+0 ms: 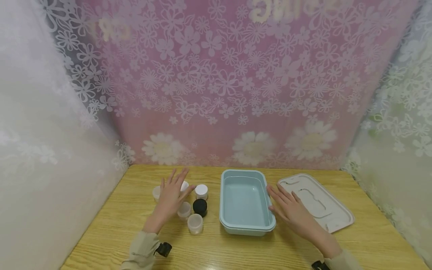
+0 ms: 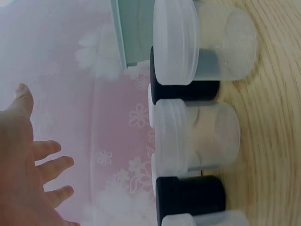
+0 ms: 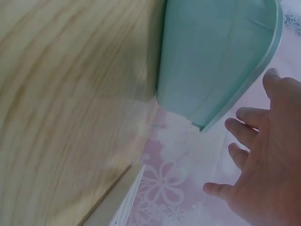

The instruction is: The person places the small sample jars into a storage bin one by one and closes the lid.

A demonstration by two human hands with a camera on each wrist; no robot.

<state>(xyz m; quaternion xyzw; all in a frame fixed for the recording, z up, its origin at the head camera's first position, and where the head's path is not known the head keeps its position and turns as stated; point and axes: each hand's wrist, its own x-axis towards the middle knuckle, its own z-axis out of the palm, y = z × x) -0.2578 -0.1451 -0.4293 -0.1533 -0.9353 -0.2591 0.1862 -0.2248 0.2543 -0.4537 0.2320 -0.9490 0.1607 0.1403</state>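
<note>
A lidless blue bin sits between your hands, its long axis running away from you. A pale lid lies to its right. Your right hand, fingers extended and empty, hovers just beside the bin's right rim, the nearer hand. Your left hand, spread and empty, hangs above small jars clustered left of the bin.

Pink curtain | left letters, apparently "CR" | right letters, including "G" | rest blurred

Outspread left hand, translucent jars among black jars, green container, wooden tabletop
</note>
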